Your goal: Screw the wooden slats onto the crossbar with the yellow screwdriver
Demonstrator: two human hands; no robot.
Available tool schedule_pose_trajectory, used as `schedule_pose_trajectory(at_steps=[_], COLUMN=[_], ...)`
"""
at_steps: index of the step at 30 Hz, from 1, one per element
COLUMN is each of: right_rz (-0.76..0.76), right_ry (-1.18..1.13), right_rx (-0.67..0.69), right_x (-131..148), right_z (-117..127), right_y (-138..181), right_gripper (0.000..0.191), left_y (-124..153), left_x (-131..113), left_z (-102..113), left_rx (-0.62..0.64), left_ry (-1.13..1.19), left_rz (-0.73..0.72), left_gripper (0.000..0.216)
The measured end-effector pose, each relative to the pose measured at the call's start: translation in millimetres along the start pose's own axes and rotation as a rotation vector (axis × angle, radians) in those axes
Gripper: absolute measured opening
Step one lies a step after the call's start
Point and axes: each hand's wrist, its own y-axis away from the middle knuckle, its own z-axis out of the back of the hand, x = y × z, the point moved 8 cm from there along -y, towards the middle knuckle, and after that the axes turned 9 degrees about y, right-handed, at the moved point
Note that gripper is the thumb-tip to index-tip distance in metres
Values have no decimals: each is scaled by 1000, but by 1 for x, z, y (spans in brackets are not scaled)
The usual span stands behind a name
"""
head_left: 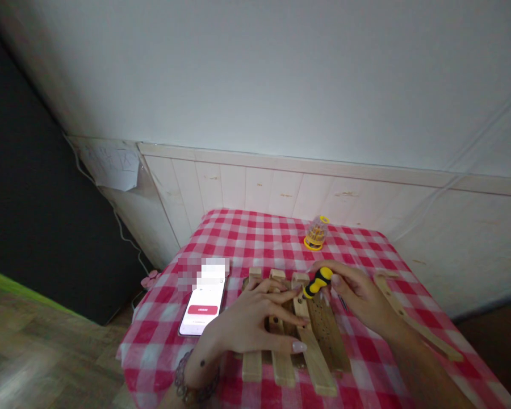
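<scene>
My left hand lies flat with its fingers spread on a wooden slatted rack on the table. My right hand grips a yellow and black screwdriver, its tip pointing down at one of the slats near my left fingertips. A darker wooden strip with several small holes sits among the pale slats beneath the tool.
The table wears a red and white checked cloth. A phone with a lit screen lies to the left of the rack. A clear bit holder with a yellow base stands at the back. A loose wooden strip lies on the right.
</scene>
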Motion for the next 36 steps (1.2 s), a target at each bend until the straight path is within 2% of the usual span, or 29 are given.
schedule_pose_trajectory(at_steps=[4, 7, 12, 18, 22, 27, 36], right_rz=[120, 173, 85, -42, -29, 134, 97], right_ry=[40, -69, -298, -188, -204, -88, -51], right_rx=[-181, -242, -174, -220, -146, 29, 97], right_x=[8, 14, 7, -6, 1, 20, 12], right_z=[5, 2, -13, -14, -14, -12, -9], right_y=[1, 3, 5, 10, 6, 5, 9], right_gripper=[41, 33, 22, 39, 41, 42, 39], left_y=[0, 0, -1, -1, 0, 0, 0], left_x=[1, 0, -2, -2, -2, -2, -2], left_z=[0, 1, 1, 1, 1, 2, 2], left_rx=[5, 0, -3, -2, 0, 2, -11], left_ry=[-4, -9, -25, -39, -12, 9, 13], left_rz=[6, -3, -8, -11, -7, 1, -3], left_gripper=[44, 42, 43, 43, 43, 42, 41])
